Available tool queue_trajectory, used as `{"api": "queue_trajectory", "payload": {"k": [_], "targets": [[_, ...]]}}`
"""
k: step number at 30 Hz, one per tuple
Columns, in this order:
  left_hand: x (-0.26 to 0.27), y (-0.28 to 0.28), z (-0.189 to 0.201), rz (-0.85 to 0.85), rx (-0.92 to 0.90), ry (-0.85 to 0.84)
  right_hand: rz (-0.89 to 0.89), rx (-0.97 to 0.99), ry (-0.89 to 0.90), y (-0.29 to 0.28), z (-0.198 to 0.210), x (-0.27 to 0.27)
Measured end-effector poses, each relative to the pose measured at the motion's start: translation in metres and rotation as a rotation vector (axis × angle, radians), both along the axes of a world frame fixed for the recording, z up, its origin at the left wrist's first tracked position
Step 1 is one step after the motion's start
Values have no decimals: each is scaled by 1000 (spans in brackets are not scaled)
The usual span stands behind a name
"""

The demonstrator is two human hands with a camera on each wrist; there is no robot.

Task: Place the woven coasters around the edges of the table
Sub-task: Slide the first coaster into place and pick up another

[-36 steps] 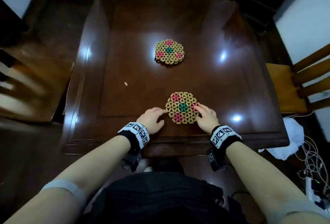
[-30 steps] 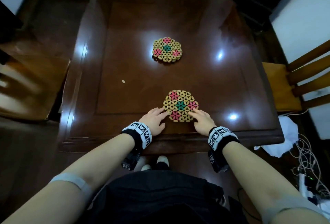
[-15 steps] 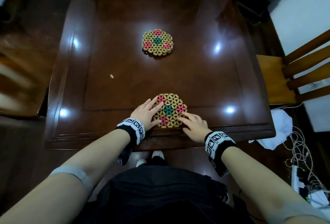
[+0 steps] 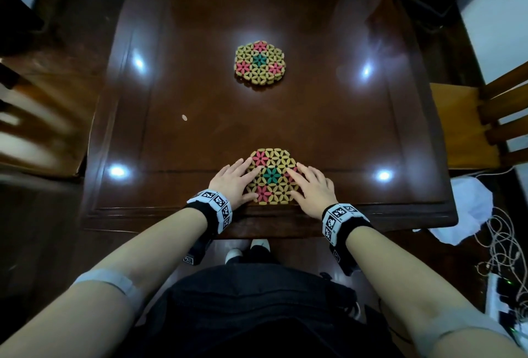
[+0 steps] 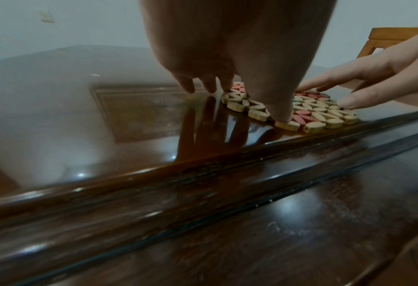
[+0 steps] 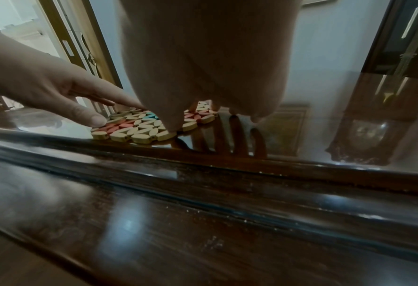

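Item 1, near coaster [image 4: 272, 176]: now lying closer to the near rim of the table [image 4: 285, 212] than a second ago, when it was sitting further in on the panel; both hands have been drawing it toward the person. It is lying flat, its near edge just beside the raised rim moulding.

Item 2, left hand [image 4: 233, 183]: fingers straight and spread, pressing on the coaster's left side, thumb at its near edge; nothing grasped.

Item 3, right hand [image 4: 313, 187]: likewise flat, fingertips resting on the coaster's right side; nothing grasped.

Item 4, far coaster [image 4: 260, 64]: sitting untouched around the table's middle, well apart from every edge.

Status: one coaster appears nearly seated at the near edge; the middle one is awaiting placement. Whether it is a single coaster or a stack cannot be told.
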State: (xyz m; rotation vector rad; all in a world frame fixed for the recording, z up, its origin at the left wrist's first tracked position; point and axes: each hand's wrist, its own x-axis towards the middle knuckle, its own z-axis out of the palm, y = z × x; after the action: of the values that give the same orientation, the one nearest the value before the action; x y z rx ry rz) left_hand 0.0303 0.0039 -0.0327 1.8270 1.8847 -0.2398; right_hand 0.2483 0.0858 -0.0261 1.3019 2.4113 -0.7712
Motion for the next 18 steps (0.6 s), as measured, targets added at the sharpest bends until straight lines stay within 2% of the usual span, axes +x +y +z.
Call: {"api": "queue_trajectory", "payload": {"k": [13,18], "targets": [[1,-1,1,39,5,-31,-6,-22,1,2,-1,-1],[0,-5,3,202,93,-141,-21,-2,23,-2,7,-4]]}}
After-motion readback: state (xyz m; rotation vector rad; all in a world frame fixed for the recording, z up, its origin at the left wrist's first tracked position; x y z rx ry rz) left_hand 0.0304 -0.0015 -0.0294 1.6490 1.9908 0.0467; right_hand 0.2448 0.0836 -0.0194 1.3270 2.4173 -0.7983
